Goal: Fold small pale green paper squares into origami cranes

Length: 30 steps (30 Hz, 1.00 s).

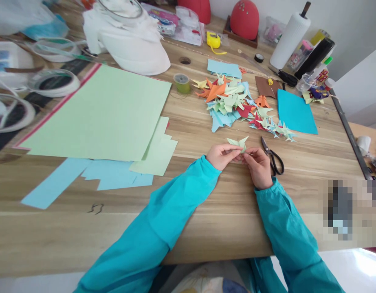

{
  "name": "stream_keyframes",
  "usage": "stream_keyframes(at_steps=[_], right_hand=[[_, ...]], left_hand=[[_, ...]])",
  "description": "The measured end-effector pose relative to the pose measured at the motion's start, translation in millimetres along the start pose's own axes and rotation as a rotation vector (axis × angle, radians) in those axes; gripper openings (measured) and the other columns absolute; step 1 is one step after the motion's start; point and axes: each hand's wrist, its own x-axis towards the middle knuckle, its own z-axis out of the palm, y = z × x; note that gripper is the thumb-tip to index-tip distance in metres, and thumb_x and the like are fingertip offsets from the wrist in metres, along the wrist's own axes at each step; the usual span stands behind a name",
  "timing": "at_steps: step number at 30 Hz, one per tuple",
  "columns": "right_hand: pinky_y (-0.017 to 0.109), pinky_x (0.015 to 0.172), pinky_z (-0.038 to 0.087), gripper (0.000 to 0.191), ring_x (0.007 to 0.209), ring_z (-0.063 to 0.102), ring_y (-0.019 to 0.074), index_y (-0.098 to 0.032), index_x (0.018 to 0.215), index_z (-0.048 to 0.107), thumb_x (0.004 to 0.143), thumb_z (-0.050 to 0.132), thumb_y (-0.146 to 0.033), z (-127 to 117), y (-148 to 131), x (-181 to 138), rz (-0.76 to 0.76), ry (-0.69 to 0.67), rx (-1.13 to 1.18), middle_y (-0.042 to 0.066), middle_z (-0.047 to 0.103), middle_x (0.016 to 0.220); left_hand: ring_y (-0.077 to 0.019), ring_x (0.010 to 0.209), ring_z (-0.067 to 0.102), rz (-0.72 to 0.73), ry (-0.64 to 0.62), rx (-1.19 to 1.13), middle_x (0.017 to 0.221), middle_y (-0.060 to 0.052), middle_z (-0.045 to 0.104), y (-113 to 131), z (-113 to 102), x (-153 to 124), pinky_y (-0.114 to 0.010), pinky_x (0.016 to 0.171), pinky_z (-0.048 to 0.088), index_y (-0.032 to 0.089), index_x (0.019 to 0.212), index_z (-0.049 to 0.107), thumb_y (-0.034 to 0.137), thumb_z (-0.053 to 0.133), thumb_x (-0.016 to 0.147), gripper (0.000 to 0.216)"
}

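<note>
My left hand [222,155] and my right hand [258,166] meet over the wooden table [206,211], both pinched on a small pale green folded paper crane [239,142]. Its wings stick out above my fingertips. Both arms wear teal sleeves. Black scissors [272,156] lie just right of my right hand. A pile of folded paper cranes [236,103] in green, blue, orange and red lies beyond my hands.
A large green paper sheet [105,114] and blue paper offcuts [84,179] cover the left side. A blue square sheet [294,112], a green thread spool [182,82], a paper towel roll [290,38], tape rolls [53,81] and a white plastic object [129,40] stand around the far edge.
</note>
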Motion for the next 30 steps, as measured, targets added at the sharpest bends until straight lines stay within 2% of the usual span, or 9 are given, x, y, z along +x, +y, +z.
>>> stream_keyframes(at_steps=[6, 11, 16, 22, 30], right_hand=[[0.028, 0.063, 0.047, 0.011, 0.067, 0.055, 0.0124, -0.020, 0.078, 0.061, 0.068, 0.066, -0.023, 3.3, -2.9, -2.2, -0.075, -0.034, -0.107, 0.000, 0.059, 0.075], [0.030, 0.070, 0.047, 0.008, 0.073, 0.057, 0.0138, -0.021, 0.076, 0.062, 0.069, 0.067, -0.021, 2.7, -2.0, -2.7, -0.115, -0.040, -0.127, 0.001, 0.060, 0.078], [0.031, 0.068, 0.048, 0.016, 0.070, 0.058, 0.0140, -0.020, 0.082, 0.061, 0.068, 0.067, -0.024, 1.6, -1.1, -2.0, -0.080, -0.012, -0.148, 0.000, 0.061, 0.076], [0.029, 0.066, 0.050, 0.014, 0.065, 0.059, 0.0130, -0.020, 0.081, 0.062, 0.068, 0.067, -0.023, 2.4, -0.8, -1.2, -0.108, -0.009, -0.148, 0.000, 0.063, 0.072], [0.030, 0.066, 0.052, 0.014, 0.067, 0.062, 0.0142, -0.021, 0.084, 0.063, 0.070, 0.065, -0.022, 2.2, -0.3, -1.8, -0.129, 0.006, -0.152, 0.000, 0.066, 0.074]], left_hand=[[-0.0136, 0.053, 0.062, -0.017, 0.099, -0.006, 0.056, -0.002, 0.065, -0.6, -3.1, 3.8, -0.030, 0.063, 0.054, 0.009, 0.075, 0.068, 0.024, 0.074, 0.053, 0.027], [-0.0148, 0.056, 0.063, 0.025, 0.049, 0.030, 0.058, -0.003, 0.066, -3.6, -7.7, 3.9, -0.029, 0.064, 0.054, 0.009, 0.081, 0.068, 0.025, 0.075, 0.054, 0.033], [-0.0151, 0.058, 0.064, 0.056, 0.030, 0.022, 0.061, -0.004, 0.067, -4.8, -7.3, 2.8, -0.029, 0.065, 0.055, 0.009, 0.084, 0.066, 0.026, 0.075, 0.053, 0.037], [-0.0159, 0.059, 0.064, 0.031, 0.001, -0.013, 0.062, -0.004, 0.067, -3.1, -6.3, 4.1, -0.032, 0.067, 0.055, 0.008, 0.081, 0.066, 0.028, 0.076, 0.051, 0.037], [-0.0129, 0.053, 0.062, 0.004, -0.042, -0.014, 0.056, -0.002, 0.065, -0.3, -5.9, 3.7, -0.028, 0.058, 0.054, 0.008, 0.077, 0.066, 0.028, 0.075, 0.054, 0.032]])
